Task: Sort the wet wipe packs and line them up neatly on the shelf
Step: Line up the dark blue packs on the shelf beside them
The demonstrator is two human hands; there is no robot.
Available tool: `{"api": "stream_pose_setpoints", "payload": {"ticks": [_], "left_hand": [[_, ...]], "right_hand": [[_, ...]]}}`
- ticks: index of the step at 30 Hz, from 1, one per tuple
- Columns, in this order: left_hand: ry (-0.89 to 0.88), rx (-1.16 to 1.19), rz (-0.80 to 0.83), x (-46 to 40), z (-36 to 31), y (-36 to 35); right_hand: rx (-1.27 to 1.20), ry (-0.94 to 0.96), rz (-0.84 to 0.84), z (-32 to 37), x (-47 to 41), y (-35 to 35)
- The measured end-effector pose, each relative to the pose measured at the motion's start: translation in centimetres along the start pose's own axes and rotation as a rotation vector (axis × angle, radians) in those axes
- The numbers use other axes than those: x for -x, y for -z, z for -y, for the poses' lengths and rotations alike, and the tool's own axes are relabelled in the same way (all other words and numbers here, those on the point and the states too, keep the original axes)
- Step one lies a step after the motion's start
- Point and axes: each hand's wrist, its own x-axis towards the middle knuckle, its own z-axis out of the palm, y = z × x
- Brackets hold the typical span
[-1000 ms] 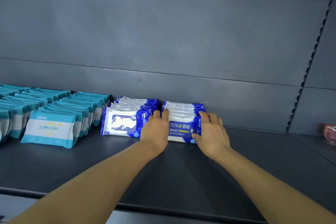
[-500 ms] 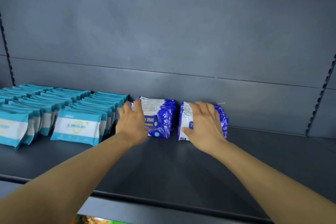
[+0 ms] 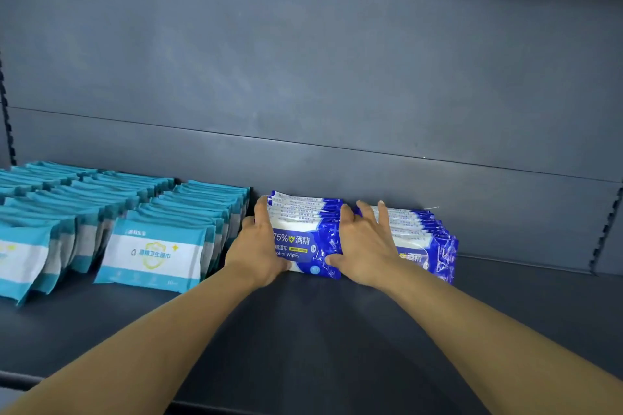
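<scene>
two rows of blue alcohol wipe packs stand upright, face forward, at the back of the dark shelf (image 3: 303,347), against the rear panel (image 3: 337,61). the left blue row (image 3: 305,232) shows a front label reading "75%" and "alcohol wipes". the right blue row (image 3: 424,239) stands just beside it, its front pack partly hidden by the right hand.

the left hand (image 3: 259,253) grasps the left end of the left blue row: fingers curl over the top left corner, thumb at the lower front edge. the right hand (image 3: 364,246) sits in the seam between the two rows: thumb pressed on the lower right of the left row's front pack, fingers spread and bent over the tops of the right blue row. both forearms reach in from the lower edge of the view.

to the left, just beside the left hand, several rows of teal wipe packs (image 3: 155,249) stand in lines running front to back, continuing out of view at the left edge. a slotted upright (image 3: 606,229) runs along the right side of the rear panel.
</scene>
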Motion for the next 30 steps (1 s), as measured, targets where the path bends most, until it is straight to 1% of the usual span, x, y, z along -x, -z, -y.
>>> {"api": "stream_pose_setpoints", "payload": {"ticks": [5, 8, 11, 16, 18, 24, 30], "left_hand": [[-0.064, -0.044, -0.006, -0.2, 0.7, -0.1], [-0.058, -0.026, 0.015, -0.3, 0.9, 0.1], [-0.035, 0.004, 0.035, -0.4, 1.0, 0.4], [-0.067, -0.106, -0.042, -0.3, 0.9, 0.8], [-0.073, -0.116, -0.045, -0.3, 1.0, 0.8], [-0.078, -0.007, 0.066, -0.8, 0.9, 1.5], [-0.049, -0.286, 0.231, -2.6, 0.0, 2.6]], "right_hand": [[-0.056, -0.011, 0.004, -0.3, -0.1, 0.0], [-0.089, -0.038, 0.021, -0.8, -0.5, 0.5], [-0.063, -0.007, 0.059, -0.7, -1.0, 0.7], [-0.033, 0.039, 0.037, 0.2, -1.2, 0.4], [-0.022, 0.032, 0.037, 0.3, -1.2, 0.4], [-0.022, 0.017, 0.07, -0.4, -1.2, 1.0], [-0.005, 0.078, 0.226, -1.3, -1.9, 1.6]]}}
